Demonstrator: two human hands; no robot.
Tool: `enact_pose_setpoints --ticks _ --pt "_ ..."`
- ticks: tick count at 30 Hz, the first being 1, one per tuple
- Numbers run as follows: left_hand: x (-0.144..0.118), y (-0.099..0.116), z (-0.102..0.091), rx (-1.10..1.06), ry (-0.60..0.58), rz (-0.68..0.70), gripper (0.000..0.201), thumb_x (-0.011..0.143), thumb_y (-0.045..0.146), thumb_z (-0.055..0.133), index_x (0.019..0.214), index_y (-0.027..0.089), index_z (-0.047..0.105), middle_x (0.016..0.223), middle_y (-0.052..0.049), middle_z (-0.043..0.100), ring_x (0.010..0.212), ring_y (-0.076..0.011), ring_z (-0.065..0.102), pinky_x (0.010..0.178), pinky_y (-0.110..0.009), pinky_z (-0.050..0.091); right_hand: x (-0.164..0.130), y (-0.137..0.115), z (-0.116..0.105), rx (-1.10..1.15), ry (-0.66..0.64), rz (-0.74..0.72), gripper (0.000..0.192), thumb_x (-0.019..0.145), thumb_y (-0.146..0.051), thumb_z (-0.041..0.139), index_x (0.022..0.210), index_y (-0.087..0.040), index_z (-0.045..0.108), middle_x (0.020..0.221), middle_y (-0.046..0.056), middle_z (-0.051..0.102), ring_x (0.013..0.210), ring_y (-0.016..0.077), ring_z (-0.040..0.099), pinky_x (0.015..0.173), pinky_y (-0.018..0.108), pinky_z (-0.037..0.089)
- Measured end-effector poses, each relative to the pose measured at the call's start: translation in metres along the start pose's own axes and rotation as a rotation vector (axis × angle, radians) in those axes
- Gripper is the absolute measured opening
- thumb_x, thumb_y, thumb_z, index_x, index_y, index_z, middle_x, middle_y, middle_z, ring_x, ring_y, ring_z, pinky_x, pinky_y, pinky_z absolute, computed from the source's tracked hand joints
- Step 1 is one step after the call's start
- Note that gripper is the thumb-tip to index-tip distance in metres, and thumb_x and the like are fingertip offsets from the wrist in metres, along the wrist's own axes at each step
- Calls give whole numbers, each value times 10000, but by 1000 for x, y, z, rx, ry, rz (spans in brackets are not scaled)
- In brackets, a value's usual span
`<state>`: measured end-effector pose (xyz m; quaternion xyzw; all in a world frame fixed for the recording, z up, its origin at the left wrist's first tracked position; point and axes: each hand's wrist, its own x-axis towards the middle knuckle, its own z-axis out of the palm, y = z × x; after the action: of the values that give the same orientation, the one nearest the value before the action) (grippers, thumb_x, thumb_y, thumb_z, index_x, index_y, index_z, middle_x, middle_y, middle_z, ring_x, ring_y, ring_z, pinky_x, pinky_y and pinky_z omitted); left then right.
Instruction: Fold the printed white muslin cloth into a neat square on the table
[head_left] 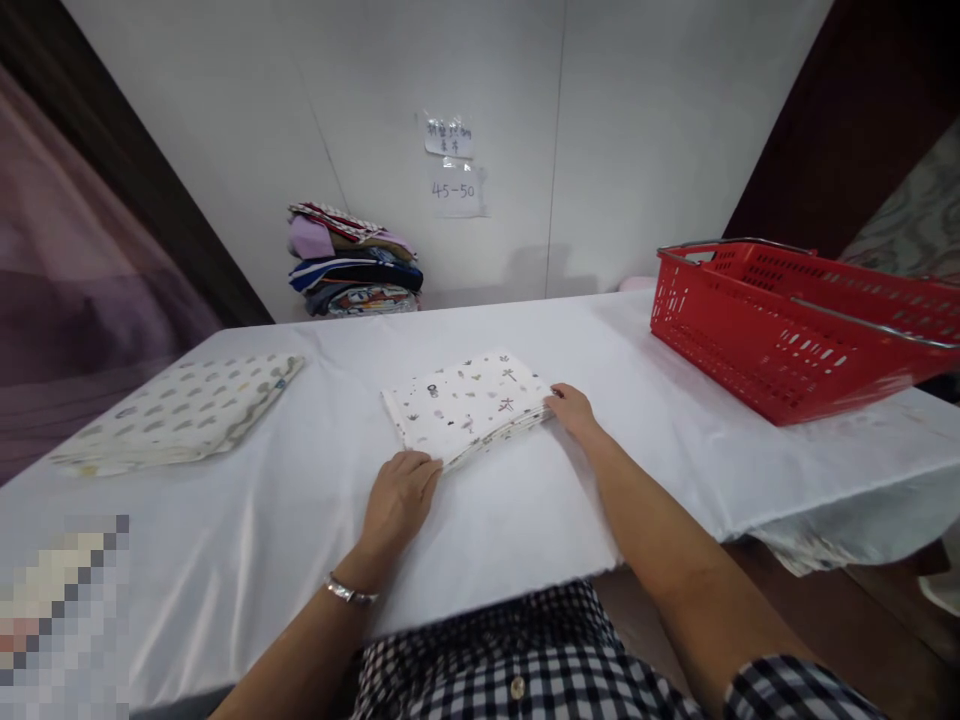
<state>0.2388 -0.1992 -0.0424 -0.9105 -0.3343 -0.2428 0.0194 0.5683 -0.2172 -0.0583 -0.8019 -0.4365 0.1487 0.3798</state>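
1. Plainly, the work in hand is a folded white cloth [465,405] printed with small motifs, lying flat near the middle of the tabletop [660,440], which is draped in a white cover.
2. The left hand [399,500] rests at the cloth's near left corner, fingers curled down loosely and touching the edge; it presses or pinches that corner rather than lifting it, and whether the fingers close round a layer I cannot tell.
3. The right hand [574,410] lies at the cloth's right edge, fingers bent over the stacked layers, touching them, not clamped shut.
4. Judged from how it lies, the cloth is already folded into a neat rectangle with several layers showing along the near edge; squaring the edges seems all that is left on this piece.
5. A second folded cloth [180,410], with a grey pattern, sits well apart at the left.
6. A pile of folded fabrics [352,265] stands at the far wall.
7. The red basket [787,330] is at the right, its inside hidden.
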Motion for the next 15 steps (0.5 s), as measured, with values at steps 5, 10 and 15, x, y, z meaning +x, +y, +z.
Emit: enact_pose_setpoints --ticks 5,10,15 --pt "-6 -1 -5 -16 -18 -31 243 873 275 437 969 221 654 973 -76 646 948 -226 540 816 -378 447 3 -2 -3 -56 -57 15 322 723 -269 499 1005 -204 641 1014 46 654 923 205 578 777 274 422" --pt "-6 2 -3 39 -31 -31 222 817 215 509 1006 208 625 1023 -95 626 994 -254 525 836 -402 428 16 -5 -5 -104 -118 57 329 675 -235 544 983 -185 647 1065 73 645 957 230 585 746 269 430" --pt "-2 5 -2 109 -50 -2 234 783 167 522 1000 207 600 1026 -87 618 1028 -265 504 905 -427 369 31 -18 -7 -118 -195 127 162 592 -144 590 737 -169 657 857 86 674 848 247 614 644 267 435"
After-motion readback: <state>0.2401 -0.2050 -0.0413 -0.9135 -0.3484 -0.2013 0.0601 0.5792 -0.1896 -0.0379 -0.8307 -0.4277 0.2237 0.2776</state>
